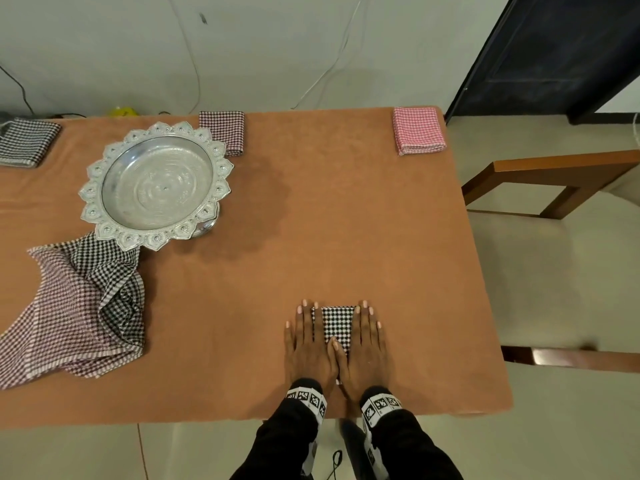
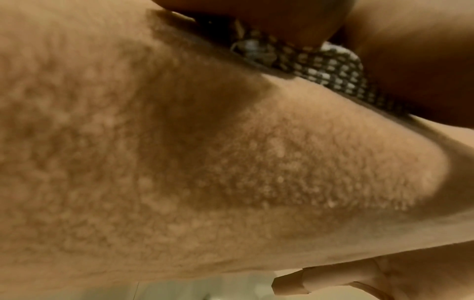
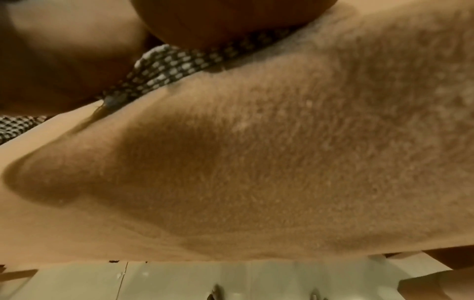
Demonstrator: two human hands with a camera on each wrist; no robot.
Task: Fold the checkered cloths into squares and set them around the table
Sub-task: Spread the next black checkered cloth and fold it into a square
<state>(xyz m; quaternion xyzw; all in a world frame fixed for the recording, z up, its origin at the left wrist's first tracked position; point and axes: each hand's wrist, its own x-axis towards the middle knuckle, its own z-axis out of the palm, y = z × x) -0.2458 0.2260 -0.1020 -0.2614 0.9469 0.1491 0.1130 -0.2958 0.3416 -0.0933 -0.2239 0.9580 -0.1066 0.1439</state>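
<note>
A folded black-and-white checkered cloth [image 1: 336, 325] lies near the table's front edge. My left hand [image 1: 308, 341] and right hand [image 1: 365, 341] press flat on it side by side, fingers straight, thumbs touching in the middle. Both wrist views show only an edge of that cloth [image 2: 330, 71] [image 3: 166, 65] under my palms. Three folded cloths sit along the far edge: black-and-white [image 1: 26, 142] at left, maroon [image 1: 225, 133] behind the tray, pink [image 1: 419, 130] at the right corner. A loose pile of a maroon cloth [image 1: 62, 323] and a black cloth [image 1: 110, 271] lies at left.
An ornate silver pedestal tray [image 1: 156, 185] stands left of centre on the brown-covered table [image 1: 346, 220]. A wooden chair [image 1: 554, 188] with a cream seat stands at the table's right side. Cables hang down the wall behind.
</note>
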